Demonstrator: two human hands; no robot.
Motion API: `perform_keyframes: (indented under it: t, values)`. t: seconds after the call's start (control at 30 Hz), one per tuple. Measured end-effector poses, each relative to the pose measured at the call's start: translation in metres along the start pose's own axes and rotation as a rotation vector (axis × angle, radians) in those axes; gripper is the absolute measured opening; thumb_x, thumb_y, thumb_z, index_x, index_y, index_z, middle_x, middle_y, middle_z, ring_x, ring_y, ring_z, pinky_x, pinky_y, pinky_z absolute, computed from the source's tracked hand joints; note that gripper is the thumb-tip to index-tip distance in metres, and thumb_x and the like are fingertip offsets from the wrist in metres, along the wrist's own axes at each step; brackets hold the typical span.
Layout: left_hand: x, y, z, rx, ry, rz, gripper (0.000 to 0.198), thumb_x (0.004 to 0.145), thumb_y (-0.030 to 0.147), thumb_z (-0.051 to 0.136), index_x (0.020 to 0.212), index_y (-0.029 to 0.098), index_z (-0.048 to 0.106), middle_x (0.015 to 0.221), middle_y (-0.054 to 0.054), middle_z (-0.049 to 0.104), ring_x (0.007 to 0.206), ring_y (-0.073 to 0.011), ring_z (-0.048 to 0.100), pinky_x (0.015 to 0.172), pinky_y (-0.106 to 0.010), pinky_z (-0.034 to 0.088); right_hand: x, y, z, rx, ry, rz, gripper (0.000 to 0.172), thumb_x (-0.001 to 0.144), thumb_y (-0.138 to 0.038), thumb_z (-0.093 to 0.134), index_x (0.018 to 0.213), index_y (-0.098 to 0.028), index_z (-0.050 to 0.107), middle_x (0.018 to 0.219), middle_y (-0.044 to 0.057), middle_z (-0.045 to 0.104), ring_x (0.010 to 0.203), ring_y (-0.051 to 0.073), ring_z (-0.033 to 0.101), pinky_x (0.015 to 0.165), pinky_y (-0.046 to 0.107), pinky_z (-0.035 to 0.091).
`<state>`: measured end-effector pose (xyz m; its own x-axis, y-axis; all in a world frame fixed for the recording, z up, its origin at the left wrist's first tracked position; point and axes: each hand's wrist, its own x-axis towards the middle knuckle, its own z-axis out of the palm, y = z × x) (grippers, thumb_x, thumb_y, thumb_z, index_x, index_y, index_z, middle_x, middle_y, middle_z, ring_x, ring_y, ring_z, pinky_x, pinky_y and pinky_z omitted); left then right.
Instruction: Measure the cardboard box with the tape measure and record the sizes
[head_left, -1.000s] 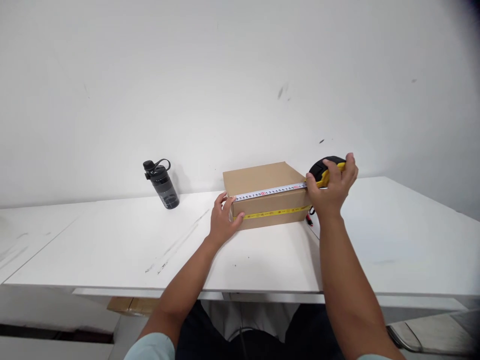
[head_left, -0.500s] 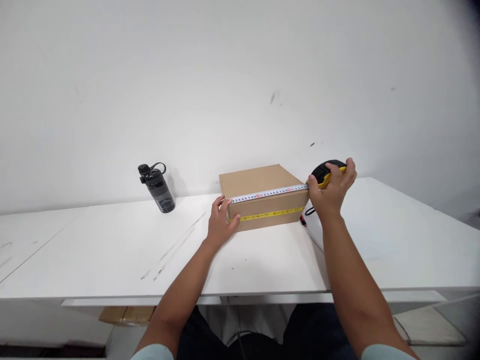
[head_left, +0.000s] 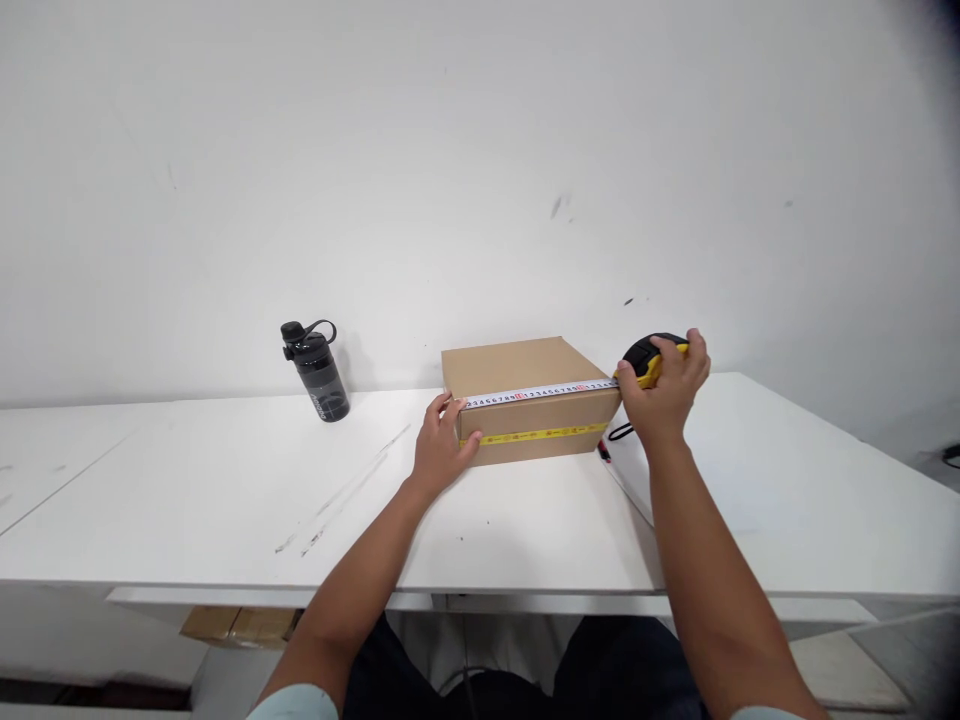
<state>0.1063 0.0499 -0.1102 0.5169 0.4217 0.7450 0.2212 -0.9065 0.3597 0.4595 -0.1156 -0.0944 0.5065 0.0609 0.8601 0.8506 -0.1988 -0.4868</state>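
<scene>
Running along the near top edge of the cardboard box (head_left: 517,365), the tape blade (head_left: 540,392) spans from the left hand (head_left: 441,445), its fingers gripping the box's left corner, to the right hand (head_left: 664,395), whose fingers curl around the tape measure (head_left: 637,357) beside the right corner. The box's long side faces the person; tabletop (head_left: 525,530) stretches before it, with a bottle (head_left: 321,375) well apart to the left.

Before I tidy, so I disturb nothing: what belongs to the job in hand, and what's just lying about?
In the job:
tape measure, in the right hand
cardboard box, left hand on it

Apparently lying about:
black sports bottle
red-and-black item
carton under desk
</scene>
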Motion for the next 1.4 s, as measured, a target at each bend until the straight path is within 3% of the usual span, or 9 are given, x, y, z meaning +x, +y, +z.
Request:
perform_keyframes:
  t: [0.33, 0.67, 0.83, 1.1, 1.27, 1.4]
  values:
    - [0.0, -0.002, 0.002, -0.009, 0.016, -0.001, 0.057, 0.097, 0.035, 0.073, 0.15, 0.028, 0.051, 0.155, -0.017, 0.053, 0.135, -0.032, 0.067, 0.097, -0.046, 0.068, -0.004, 0.003, 0.002, 0.027, 0.022, 0.007, 0.058, 0.087, -0.048, 0.068, 0.139, -0.024, 0.059, 0.171, 0.017, 0.033, 0.157, 0.042, 0.034, 0.129, 0.072, 0.034]
    - [-0.002, -0.001, 0.008, -0.022, 0.039, -0.016, 0.054, 0.099, 0.032, 0.07, 0.15, 0.028, 0.051, 0.157, -0.018, 0.052, 0.14, -0.0324, 0.064, 0.104, -0.048, 0.066, 0.002, -0.007, -0.001, -0.051, 0.062, -0.031, 0.053, 0.086, -0.049, 0.07, 0.132, -0.024, 0.065, 0.157, 0.017, 0.049, 0.147, 0.041, 0.048, 0.123, 0.069, 0.045]
    - [-0.002, -0.001, 0.009, -0.023, 0.04, -0.021, 0.054, 0.098, 0.031, 0.07, 0.149, 0.028, 0.052, 0.157, -0.018, 0.052, 0.141, -0.0328, 0.063, 0.104, -0.049, 0.065, 0.003, -0.013, -0.002, -0.056, 0.063, -0.022, 0.051, 0.086, -0.049, 0.069, 0.13, -0.023, 0.065, 0.156, 0.018, 0.05, 0.148, 0.043, 0.048, 0.121, 0.07, 0.046]
    - [-0.001, -0.002, 0.009, -0.01, 0.025, -0.018, 0.057, 0.097, 0.034, 0.072, 0.151, 0.029, 0.052, 0.157, -0.017, 0.052, 0.144, -0.0343, 0.062, 0.105, -0.05, 0.065, -0.004, 0.002, 0.01, -0.056, 0.099, -0.056, 0.061, 0.09, -0.047, 0.064, 0.145, -0.022, 0.057, 0.168, 0.022, 0.04, 0.158, 0.046, 0.039, 0.125, 0.078, 0.038]
    - [-0.001, -0.004, 0.005, -0.002, 0.025, 0.009, 0.057, 0.099, 0.036, 0.071, 0.151, 0.028, 0.051, 0.156, -0.018, 0.053, 0.143, -0.0337, 0.063, 0.105, -0.049, 0.066, -0.013, 0.017, 0.015, -0.029, 0.091, -0.141, 0.071, 0.097, -0.046, 0.058, 0.162, -0.02, 0.048, 0.181, 0.022, 0.024, 0.171, 0.046, 0.02, 0.133, 0.079, 0.023]
    - [0.0, -0.007, 0.002, 0.002, 0.026, 0.043, 0.056, 0.1, 0.037, 0.07, 0.151, 0.028, 0.05, 0.155, -0.017, 0.054, 0.138, -0.0318, 0.066, 0.103, -0.048, 0.066, -0.02, 0.021, 0.016, -0.016, 0.111, -0.196, 0.076, 0.1, -0.046, 0.057, 0.169, -0.022, 0.04, 0.183, 0.021, 0.018, 0.174, 0.045, 0.014, 0.135, 0.078, 0.021]
